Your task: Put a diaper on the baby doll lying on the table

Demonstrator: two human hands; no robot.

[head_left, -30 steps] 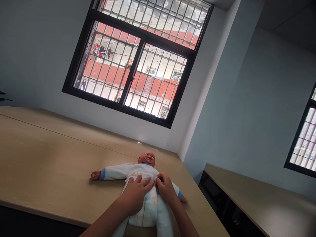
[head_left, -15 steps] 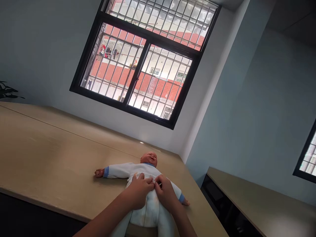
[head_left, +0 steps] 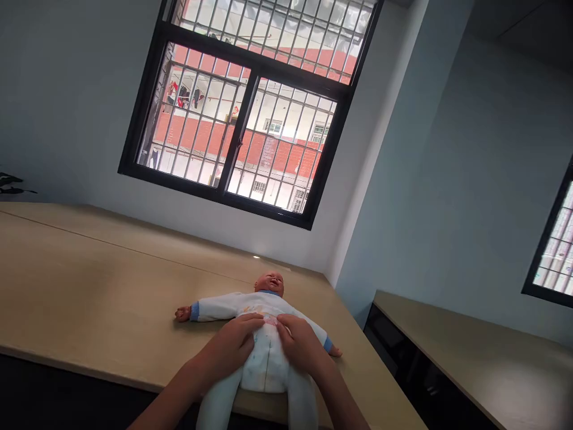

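Observation:
A baby doll point(head_left: 264, 304) in a white suit with blue cuffs and collar lies on its back on the wooden table point(head_left: 111, 286), arms spread and legs over the near edge. My left hand point(head_left: 237, 341) rests on one side of its belly, fingers extended over the cloth. On the other side lies my right hand point(head_left: 299, 340), its fingers also stretched over the suit. Both hands touch the clothing without a visible grip. A coloured print shows on the chest between them.
A second table point(head_left: 461, 340) stands to the right, past a dark gap. Behind are a wall and a barred window point(head_left: 242, 131). Dark plant leaves point(head_left: 13, 184) show at the far left.
My hands have moved apart, from a pinch at the middle of the doll's belly to its two sides. The chest print shows more. The view has shifted slightly.

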